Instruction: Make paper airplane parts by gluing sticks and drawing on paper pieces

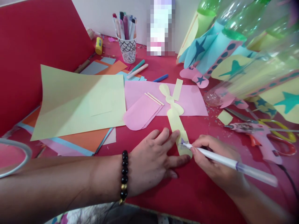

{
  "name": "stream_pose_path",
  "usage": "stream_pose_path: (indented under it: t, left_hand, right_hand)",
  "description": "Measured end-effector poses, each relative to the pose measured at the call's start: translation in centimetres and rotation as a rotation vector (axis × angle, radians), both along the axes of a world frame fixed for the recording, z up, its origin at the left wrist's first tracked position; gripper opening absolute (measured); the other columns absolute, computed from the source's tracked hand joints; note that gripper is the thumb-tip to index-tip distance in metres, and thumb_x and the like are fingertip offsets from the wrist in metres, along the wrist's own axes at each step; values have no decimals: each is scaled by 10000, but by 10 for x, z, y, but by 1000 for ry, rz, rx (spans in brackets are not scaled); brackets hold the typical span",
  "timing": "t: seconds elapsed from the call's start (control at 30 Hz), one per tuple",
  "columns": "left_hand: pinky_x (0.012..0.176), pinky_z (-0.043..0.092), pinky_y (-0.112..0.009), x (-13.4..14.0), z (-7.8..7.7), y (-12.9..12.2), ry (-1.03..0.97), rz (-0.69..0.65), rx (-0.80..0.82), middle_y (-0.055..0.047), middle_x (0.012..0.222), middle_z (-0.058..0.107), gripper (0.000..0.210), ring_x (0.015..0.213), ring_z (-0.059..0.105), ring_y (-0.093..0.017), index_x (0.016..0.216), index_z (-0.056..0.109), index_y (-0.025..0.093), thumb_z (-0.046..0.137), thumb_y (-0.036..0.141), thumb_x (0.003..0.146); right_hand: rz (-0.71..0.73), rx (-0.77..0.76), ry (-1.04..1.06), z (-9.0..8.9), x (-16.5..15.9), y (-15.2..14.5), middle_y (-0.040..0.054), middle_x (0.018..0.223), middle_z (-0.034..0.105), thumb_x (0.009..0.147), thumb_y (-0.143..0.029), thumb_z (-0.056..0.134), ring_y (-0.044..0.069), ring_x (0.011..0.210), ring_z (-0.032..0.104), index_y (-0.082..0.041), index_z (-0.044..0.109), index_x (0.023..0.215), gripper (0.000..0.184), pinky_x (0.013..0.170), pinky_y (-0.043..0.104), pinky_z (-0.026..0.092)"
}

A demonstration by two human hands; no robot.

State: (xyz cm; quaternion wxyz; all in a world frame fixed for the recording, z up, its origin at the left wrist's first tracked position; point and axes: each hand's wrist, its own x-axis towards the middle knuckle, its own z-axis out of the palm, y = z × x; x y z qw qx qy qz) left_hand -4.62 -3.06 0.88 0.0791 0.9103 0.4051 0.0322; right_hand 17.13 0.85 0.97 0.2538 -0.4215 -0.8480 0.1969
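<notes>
My right hand (217,165) grips a white marker (219,158) with a purple band. Its tip rests on a yellow paper strip (175,123), where a small purple mark (182,141) shows. My left hand (151,155) lies over the strip with fingers spread, pressing its left side and lower end to the red table. Just above the strip is a bow-shaped yellow paper cutout (171,100), beside a small yellow rectangle (178,90). Rounded pink paper pieces (142,113) with two thin yellow strips lie to the left, partly on a pink sheet (193,99).
A large yellow sheet (81,102) covers coloured papers at left. A cup (128,51) of markers stands at the back, near a glue stick (99,45). Decorated plastic bottles (235,34) crowd the right, above a pink glue gun (254,132) and scissors (283,130).
</notes>
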Motion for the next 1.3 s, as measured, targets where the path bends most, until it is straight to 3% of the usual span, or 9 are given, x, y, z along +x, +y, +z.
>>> stream_pose_path:
  t: [0.33, 0.53, 1.3]
  left_hand:
    - [979, 345, -456, -1, -2, -1, -11, -6, 14, -151, 1537, 299, 533, 1287, 376, -348, 1443, 385, 405, 434, 578, 941]
    - [997, 332, -457, -1, -1, 0, 1, -4, 2, -119, 1536, 319, 521, 1298, 363, -335, 1422, 414, 422, 436, 598, 933]
    - [986, 345, -463, -1, -4, 0, -20, -7, 25, -135, 1532, 317, 527, 1285, 379, -346, 1421, 418, 411, 444, 596, 929]
  right_hand:
    - [52, -2, 0, 3, -7, -1, -4, 664, 613, 851, -170, 590, 130, 569, 577, -213, 582, 795, 72, 567, 262, 449]
    - [1, 16, -13, 0, -2, -1, 7, 719, 649, 848, -173, 602, 149, 614, 611, -223, 569, 808, 72, 596, 279, 455]
    - [34, 18, 29, 0, -4, 1, -6, 690, 631, 837, -156, 608, 110, 597, 587, -193, 585, 784, 69, 593, 245, 442]
